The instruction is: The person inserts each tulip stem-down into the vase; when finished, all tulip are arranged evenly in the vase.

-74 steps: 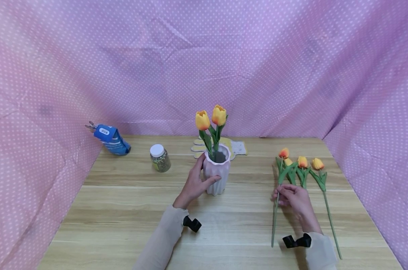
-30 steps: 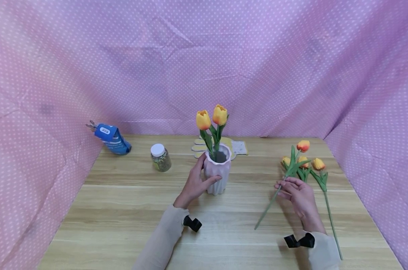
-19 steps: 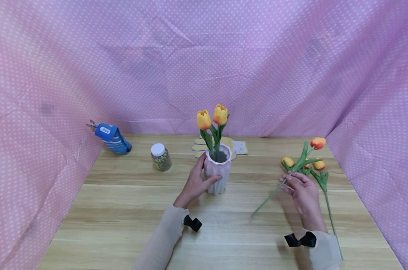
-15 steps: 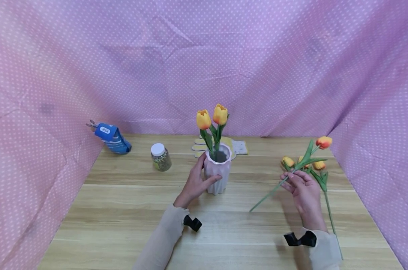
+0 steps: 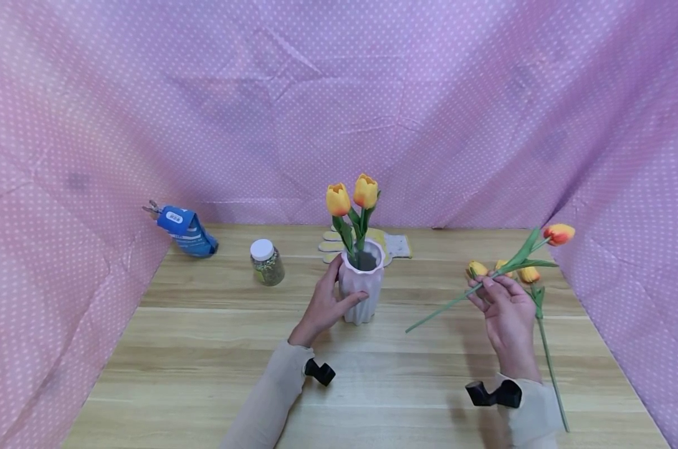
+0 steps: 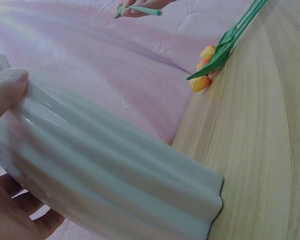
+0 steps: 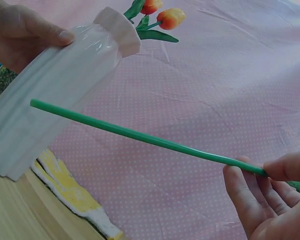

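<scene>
A white fluted vase (image 5: 362, 296) stands upright mid-table, holding two yellow-orange tulips (image 5: 338, 199). My left hand (image 5: 324, 305) grips its left side, thumb across the front and fingers round the back. At the right, my right hand (image 5: 510, 321) pinches the green stem of another tulip (image 5: 559, 235) between thumb and fingers. This tulip is held above the table, bloom up to the right and stem end slanting down toward the vase. In the right wrist view, the bare stem (image 7: 140, 136) crosses in front of the vase. Several tulips (image 5: 529, 274) lie beyond my right hand, partly hidden.
Behind the vase lies a yellow and white work glove (image 5: 397, 246). To the left stands a white-lidded jar (image 5: 267, 267) of small greenish bits. A blue bag (image 5: 189, 232) sits at the back left corner. Pink dotted cloth (image 5: 339, 112) hangs round the wooden table.
My right hand has lifted the tulip off the table and turned it; the bloom has swung right and the stem end left, toward the vase. The left hand and vase stay put.
</scene>
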Available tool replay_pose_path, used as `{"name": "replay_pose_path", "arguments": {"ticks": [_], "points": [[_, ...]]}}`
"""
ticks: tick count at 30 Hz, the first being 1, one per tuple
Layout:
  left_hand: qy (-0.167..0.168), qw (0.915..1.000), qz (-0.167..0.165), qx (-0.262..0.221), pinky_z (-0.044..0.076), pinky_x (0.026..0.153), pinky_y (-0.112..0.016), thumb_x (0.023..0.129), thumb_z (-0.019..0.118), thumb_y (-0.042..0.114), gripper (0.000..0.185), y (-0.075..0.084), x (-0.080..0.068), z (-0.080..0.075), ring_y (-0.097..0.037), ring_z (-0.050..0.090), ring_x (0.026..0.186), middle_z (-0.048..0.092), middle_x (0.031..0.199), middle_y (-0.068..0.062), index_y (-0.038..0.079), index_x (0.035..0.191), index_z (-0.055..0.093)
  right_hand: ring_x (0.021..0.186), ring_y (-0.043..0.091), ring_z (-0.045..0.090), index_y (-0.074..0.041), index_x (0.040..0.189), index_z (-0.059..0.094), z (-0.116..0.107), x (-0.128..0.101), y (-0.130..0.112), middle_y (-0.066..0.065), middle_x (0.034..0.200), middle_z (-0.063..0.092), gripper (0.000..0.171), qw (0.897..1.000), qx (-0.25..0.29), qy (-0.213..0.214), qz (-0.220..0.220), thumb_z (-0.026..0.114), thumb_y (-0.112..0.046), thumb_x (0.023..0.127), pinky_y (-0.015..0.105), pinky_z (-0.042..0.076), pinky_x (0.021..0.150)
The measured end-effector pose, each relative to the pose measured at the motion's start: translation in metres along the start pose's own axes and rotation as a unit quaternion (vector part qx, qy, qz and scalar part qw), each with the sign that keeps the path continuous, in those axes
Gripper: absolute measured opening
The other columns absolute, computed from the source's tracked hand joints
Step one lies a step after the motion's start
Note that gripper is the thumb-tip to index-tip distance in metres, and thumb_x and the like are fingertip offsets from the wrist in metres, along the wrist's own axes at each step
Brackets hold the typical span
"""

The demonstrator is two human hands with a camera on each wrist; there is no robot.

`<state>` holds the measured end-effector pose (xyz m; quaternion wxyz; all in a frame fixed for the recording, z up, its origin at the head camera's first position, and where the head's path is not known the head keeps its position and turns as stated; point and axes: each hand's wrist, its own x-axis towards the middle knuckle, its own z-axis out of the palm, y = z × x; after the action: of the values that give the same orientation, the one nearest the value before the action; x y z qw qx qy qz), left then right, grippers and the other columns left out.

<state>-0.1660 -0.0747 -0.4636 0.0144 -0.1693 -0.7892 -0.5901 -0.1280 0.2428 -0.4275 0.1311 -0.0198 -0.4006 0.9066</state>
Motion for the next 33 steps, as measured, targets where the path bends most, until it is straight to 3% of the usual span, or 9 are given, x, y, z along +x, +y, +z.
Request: {"name": "replay_pose_path", "arguments": {"ticks": [9, 22, 33], "points": [[0.0, 1.0, 0.002, -0.003, 0.03, 0.118, -0.054, 0.083, 0.075, 0.032, 0.086, 0.001, 0.0, 0.0, -0.023, 0.037, 0.144, 0.037, 0.155, 0.001, 0.029, 0.152, 0.024, 0.076, 0.025, 0.073, 0.006, 0.093, 0.06, 0.012, 0.001, -0.002, 0.014, 0.083, 0.069, 0.01, 0.999, 0.017, 0.024, -0.019, 0.052, 0.013, 0.091, 0.034, 0.062, 0.064], [0.0, 1.0, 0.004, -0.005, 0.029, 0.119, -0.053, 0.084, 0.076, 0.026, 0.087, 0.002, -0.001, 0.001, -0.023, 0.037, 0.144, 0.037, 0.155, 0.0, 0.025, 0.152, 0.023, 0.078, 0.03, 0.073, 0.01, 0.093, 0.058, 0.025, 0.001, -0.006, 0.021, 0.083, 0.071, 0.012, 0.993, 0.107, -0.025, -0.044, 0.048, 0.015, 0.092, 0.038, 0.062, 0.066], [-0.001, 1.0, 0.004, -0.007, 0.03, 0.118, -0.055, 0.084, 0.075, 0.029, 0.086, 0.001, 0.0, 0.0, -0.025, 0.037, 0.144, 0.037, 0.155, -0.001, 0.026, 0.152, 0.023, 0.076, 0.03, 0.073, 0.01, 0.092, 0.058, 0.033, 0.002, -0.01, 0.023, 0.082, 0.071, 0.012, 0.988, 0.146, -0.022, -0.042, 0.047, 0.015, 0.093, 0.042, 0.062, 0.066]]}}
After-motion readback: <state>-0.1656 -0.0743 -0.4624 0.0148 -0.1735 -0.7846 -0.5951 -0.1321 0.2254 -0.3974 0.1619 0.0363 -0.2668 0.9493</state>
